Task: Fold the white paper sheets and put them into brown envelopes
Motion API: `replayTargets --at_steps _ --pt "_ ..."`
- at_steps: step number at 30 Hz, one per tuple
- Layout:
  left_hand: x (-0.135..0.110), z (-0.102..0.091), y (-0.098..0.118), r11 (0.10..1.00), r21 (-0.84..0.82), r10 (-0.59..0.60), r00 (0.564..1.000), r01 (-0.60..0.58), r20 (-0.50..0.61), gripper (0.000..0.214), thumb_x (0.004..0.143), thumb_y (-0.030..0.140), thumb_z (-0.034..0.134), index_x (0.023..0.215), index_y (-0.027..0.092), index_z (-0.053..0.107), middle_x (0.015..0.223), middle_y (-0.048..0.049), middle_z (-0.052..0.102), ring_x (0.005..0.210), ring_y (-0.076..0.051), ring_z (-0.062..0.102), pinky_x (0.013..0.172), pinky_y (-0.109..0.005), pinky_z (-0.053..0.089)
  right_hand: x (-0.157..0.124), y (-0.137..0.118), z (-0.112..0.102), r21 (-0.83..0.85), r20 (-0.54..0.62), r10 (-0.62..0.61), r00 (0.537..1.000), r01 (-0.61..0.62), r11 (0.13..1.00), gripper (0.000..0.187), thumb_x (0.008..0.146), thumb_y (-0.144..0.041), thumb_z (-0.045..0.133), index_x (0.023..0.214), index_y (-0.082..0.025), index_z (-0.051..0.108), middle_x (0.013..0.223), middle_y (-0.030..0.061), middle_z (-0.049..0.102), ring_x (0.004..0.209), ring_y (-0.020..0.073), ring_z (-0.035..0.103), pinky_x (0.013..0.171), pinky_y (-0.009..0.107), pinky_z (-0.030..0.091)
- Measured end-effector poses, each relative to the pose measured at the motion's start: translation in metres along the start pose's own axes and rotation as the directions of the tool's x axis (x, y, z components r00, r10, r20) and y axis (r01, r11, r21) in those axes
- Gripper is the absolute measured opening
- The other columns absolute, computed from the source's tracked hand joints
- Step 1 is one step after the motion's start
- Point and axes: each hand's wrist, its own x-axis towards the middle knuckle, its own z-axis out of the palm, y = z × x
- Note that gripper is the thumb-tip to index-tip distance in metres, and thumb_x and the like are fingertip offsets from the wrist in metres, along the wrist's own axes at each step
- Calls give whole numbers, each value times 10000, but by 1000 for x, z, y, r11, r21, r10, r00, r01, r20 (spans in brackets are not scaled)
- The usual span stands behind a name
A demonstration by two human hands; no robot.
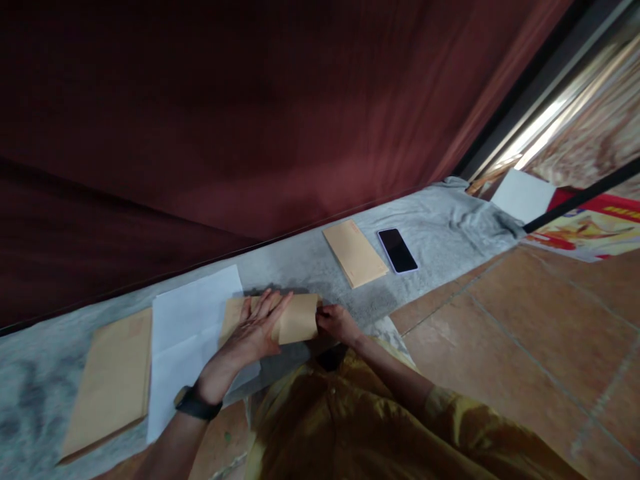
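Note:
My left hand (257, 327), with a dark watch on its wrist, lies with fingers spread over a brown paper envelope (300, 319). The envelope's left part rests over white paper sheets (190, 340). At the envelope's right end, my right hand (337, 323) is closed on the edge, with the thumb and fingers pinched together. Part of the fingertips there is hidden by the paper. Further along lies a small pile of brown envelopes (355, 253) with faint red print.
A grey cloth (450, 227) covers the narrow ledge. On it are a thicker brown stack (113, 380) at the left and a phone (397, 251) at the right. A dark red curtain (250, 133) hangs behind. A colourful box (595, 227) stands on the tiled floor (525, 333).

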Motion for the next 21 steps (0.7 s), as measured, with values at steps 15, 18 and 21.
replayTargets --at_steps 15,18,21 --pt "-15 29 30 995 -88 37 984 -53 -172 782 915 201 523 1602 332 174 1693 -63 176 1562 -273 116 1224 -564 197 6 0 2 226 106 180 978 -200 953 294 930 -226 528 647 -188 594 588 -7 685 427 76 561 401 131 422" --pt "-20 42 34 993 -120 -10 988 -9 -156 722 949 238 497 1599 339 198 1682 -80 214 1553 -288 165 1205 -581 230 7 0 2 222 102 180 978 -198 955 287 923 -229 542 645 -189 598 611 6 706 432 96 584 407 160 456" --pt "-21 47 33 992 -122 -44 984 23 -171 655 972 269 475 1588 307 257 1670 -112 244 1543 -298 202 1193 -579 255 8 -2 1 194 60 158 986 -167 967 274 914 -240 566 649 -190 613 578 10 699 447 116 611 434 179 490"
